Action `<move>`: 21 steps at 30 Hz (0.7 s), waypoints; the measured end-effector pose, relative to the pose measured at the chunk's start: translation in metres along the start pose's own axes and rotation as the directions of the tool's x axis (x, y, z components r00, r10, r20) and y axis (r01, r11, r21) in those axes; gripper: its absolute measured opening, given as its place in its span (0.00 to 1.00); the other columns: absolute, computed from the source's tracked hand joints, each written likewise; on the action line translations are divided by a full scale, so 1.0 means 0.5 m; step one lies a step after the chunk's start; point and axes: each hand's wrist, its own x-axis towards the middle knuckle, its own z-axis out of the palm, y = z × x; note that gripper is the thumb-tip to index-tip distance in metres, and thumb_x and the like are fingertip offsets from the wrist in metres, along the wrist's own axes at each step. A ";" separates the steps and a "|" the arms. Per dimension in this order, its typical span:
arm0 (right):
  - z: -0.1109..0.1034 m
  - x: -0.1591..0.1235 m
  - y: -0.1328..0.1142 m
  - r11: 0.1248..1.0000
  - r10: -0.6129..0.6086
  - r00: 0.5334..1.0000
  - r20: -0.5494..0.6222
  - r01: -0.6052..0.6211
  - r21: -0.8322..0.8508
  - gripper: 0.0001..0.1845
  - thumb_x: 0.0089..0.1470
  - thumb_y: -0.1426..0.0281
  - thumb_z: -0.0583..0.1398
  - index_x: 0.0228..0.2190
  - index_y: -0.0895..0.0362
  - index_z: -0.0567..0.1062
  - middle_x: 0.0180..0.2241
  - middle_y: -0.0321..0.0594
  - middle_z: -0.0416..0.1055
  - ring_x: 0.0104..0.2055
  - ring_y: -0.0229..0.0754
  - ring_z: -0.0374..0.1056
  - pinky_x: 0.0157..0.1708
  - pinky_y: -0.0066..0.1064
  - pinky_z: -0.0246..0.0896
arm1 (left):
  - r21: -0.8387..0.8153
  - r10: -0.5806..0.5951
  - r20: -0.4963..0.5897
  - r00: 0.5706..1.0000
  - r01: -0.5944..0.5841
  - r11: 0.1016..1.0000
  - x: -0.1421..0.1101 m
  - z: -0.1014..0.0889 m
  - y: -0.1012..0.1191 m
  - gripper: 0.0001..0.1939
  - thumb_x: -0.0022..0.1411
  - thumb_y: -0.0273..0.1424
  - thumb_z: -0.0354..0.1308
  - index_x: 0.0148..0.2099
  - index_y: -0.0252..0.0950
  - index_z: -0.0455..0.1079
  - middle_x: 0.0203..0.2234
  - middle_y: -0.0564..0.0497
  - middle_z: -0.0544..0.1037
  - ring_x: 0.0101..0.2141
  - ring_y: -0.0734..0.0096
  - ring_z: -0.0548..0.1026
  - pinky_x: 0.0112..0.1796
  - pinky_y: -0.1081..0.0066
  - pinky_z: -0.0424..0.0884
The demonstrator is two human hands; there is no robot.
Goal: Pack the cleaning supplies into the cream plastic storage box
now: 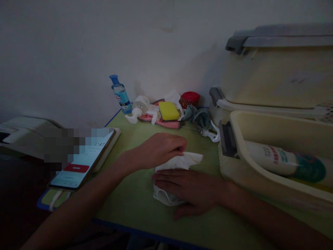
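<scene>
While two bare hands work over one green table (125, 208), a single white piece (170, 196) lies between them, soft and crumpled, near the middle of the tabletop; whether it is tissue or cloth I cannot tell. One phone (85, 159) with a lit screen is at the table's left side, and one white cable (55, 200) shows at its lower end. Along the wall stand one blue bottle (121, 97), upright, and one clear pump bottle (141, 104), tilted, its white nozzle towards the table. Beside them are one yellow sponge (169, 111) on a red-patterned cloth (171, 124), one round red container (189, 100) and one bunched grey-green cloth (200, 118). Two cream bins fill the right: a lidded bin (275, 76) behind, and an open bin (231, 170) in front, in which one white-and-green cylinder (286, 161) lies on its side.

The left hand (161, 149) has its fingers curled in, thumb and forefinger closed on the far edge of the white piece. The right hand (192, 189) lies palm down, its fingers stretched out straight and close together across the near part, thumb spread away from them; it presses on the piece without gripping it.
</scene>
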 end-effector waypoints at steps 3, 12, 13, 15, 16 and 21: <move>0.000 0.002 0.006 1.000 0.009 1.000 0.001 -0.009 -0.022 0.37 0.54 0.59 0.58 0.55 0.73 0.58 0.59 0.58 0.53 0.62 0.47 0.47 0.60 0.35 0.45 | 0.019 0.003 -0.006 1.000 -0.002 1.000 0.001 0.000 0.000 0.08 0.63 0.28 0.48 0.31 0.35 0.64 0.24 0.55 0.69 0.24 0.76 0.64 0.27 0.74 0.55; 0.012 -0.003 -0.002 0.996 0.073 0.997 0.023 -0.072 -0.042 0.37 0.54 0.57 0.56 0.57 0.69 0.57 0.57 0.58 0.57 0.60 0.51 0.53 0.55 0.39 0.54 | -0.104 0.031 -0.054 0.998 -0.037 0.994 -0.045 0.009 0.023 0.09 0.64 0.28 0.48 0.30 0.35 0.63 0.24 0.56 0.69 0.24 0.78 0.64 0.28 0.77 0.58; 0.014 -0.003 -0.001 0.997 0.079 0.996 0.034 -0.078 -0.029 0.37 0.54 0.56 0.56 0.57 0.68 0.57 0.57 0.58 0.58 0.59 0.51 0.55 0.53 0.39 0.56 | -0.127 0.037 -0.059 0.998 -0.044 0.991 -0.049 0.012 0.024 0.09 0.64 0.28 0.48 0.31 0.35 0.63 0.24 0.56 0.69 0.24 0.78 0.64 0.28 0.77 0.58; 0.018 -0.005 0.001 0.997 0.077 0.996 0.052 -0.077 -0.012 0.37 0.55 0.56 0.55 0.58 0.67 0.56 0.57 0.59 0.57 0.58 0.52 0.56 0.52 0.39 0.57 | -0.167 0.042 -0.062 0.997 -0.052 0.985 -0.054 0.018 0.024 0.08 0.63 0.27 0.49 0.31 0.34 0.63 0.24 0.56 0.69 0.24 0.79 0.64 0.28 0.78 0.58; 0.020 -0.005 0.002 0.997 0.072 0.996 0.058 -0.072 -0.008 0.37 0.55 0.56 0.55 0.58 0.67 0.56 0.57 0.58 0.56 0.58 0.52 0.56 0.51 0.39 0.58 | -0.183 0.039 -0.065 0.997 -0.050 0.982 -0.055 0.020 0.023 0.07 0.63 0.27 0.50 0.31 0.34 0.63 0.24 0.57 0.69 0.24 0.79 0.64 0.27 0.78 0.58; 0.023 -0.007 0.004 0.999 0.047 0.995 0.084 -0.046 -0.020 0.36 0.57 0.56 0.52 0.60 0.61 0.51 0.58 0.54 0.56 0.60 0.53 0.51 0.49 0.42 0.59 | -0.234 0.015 -0.058 0.998 -0.028 0.972 -0.059 0.025 0.022 0.06 0.61 0.25 0.52 0.30 0.33 0.64 0.23 0.58 0.68 0.24 0.80 0.64 0.27 0.79 0.57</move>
